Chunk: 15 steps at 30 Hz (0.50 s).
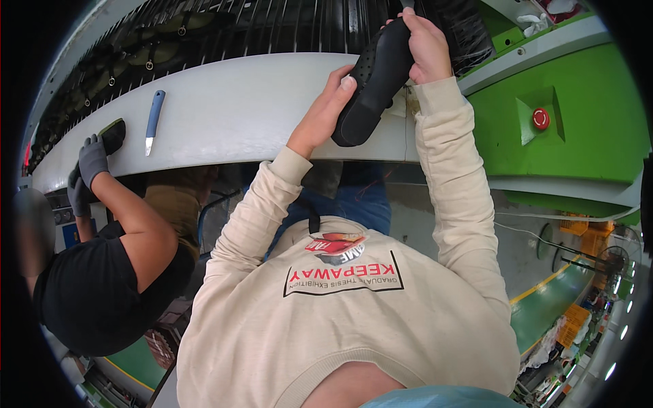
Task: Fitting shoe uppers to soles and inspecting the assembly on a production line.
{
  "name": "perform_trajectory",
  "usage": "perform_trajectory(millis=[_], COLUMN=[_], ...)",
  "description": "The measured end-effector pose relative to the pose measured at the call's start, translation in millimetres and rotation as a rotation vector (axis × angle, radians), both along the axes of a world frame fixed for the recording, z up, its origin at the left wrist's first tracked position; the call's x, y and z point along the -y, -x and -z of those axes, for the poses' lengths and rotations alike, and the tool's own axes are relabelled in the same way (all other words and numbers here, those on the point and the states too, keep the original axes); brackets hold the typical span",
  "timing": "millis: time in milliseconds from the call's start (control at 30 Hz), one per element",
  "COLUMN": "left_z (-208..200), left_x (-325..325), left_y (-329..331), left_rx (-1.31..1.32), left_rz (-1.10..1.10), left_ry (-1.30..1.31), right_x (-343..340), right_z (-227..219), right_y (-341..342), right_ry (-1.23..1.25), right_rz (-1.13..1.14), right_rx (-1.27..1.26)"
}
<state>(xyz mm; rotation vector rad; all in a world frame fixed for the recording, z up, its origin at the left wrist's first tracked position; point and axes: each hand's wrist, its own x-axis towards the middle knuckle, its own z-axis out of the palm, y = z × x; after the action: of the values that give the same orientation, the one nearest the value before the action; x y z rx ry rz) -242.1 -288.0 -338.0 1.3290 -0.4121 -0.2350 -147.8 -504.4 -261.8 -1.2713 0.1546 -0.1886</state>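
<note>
A black shoe (377, 78) is tilted above the white tabletop, its dark sole side partly turned up and small dots along its left side. My left hand (321, 112) is closed on its left side near the lower end, thumb against the edge. My right hand (430, 53) grips the upper right part, fingers bent round the far end. A small grey-blue piece (409, 5) shows by the right fingertips at the picture's top edge; what it is I cannot make out. Left of my hands a knife (155, 122) with a blue handle and short blade lies on the table.
The white tabletop (224, 102) curves along a dark slatted conveyor (272, 27) carrying several buckled shoes (149, 54). At left, a co-worker's gloved hand (93, 160) holds a dark shoe (113, 136). A green machine (578, 115) with a red button (541, 119) stands at right.
</note>
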Motion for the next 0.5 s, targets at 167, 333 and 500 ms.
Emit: perform_trajectory(millis=[167, 333, 500], left_z=[-11.0, -13.7, -17.1], left_x=[-6.1, -5.3, -2.3], left_y=[1.7, 2.7, 4.7], left_rx=[-0.009, -0.063, -0.084], left_rz=[0.075, 0.041, 0.032], left_ry=[-0.053, 0.064, 0.103], right_x=[-12.8, -31.0, -32.2], right_z=[-11.1, -19.9, -20.2], right_y=[-5.1, 9.6, 21.0], right_ry=[-0.039, -0.067, -0.007], right_rz=[-0.174, -0.199, -0.183], right_rx=[0.027, 0.117, 0.177])
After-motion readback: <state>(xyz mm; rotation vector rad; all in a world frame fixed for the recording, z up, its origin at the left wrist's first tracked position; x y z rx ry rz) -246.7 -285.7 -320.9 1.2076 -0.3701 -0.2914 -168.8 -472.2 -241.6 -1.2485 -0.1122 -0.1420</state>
